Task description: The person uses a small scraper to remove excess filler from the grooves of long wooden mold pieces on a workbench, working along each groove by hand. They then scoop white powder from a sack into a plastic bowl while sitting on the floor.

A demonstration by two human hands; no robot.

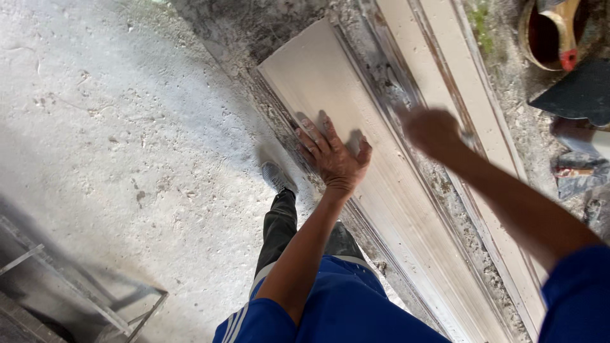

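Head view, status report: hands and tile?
Left hand flat on long pale tile, fingers spread. Right hand blurred at tile's far edge. Nothing on tile.

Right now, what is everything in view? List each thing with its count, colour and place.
Plaster slab: one, pale beige, under the left hand.
Moulded strips: pale, count unclear, right of the slab.
Floor: grey concrete, left.
Bucket: one, yellowish, top right.
Scoop: one, yellow with red tip, in the bucket.
Metal frame: one, grey, bottom left.
Shoe: one, grey, beside the slab's edge.
Left hand: open, flat on the slab.
Right hand: blurred, over the strips.
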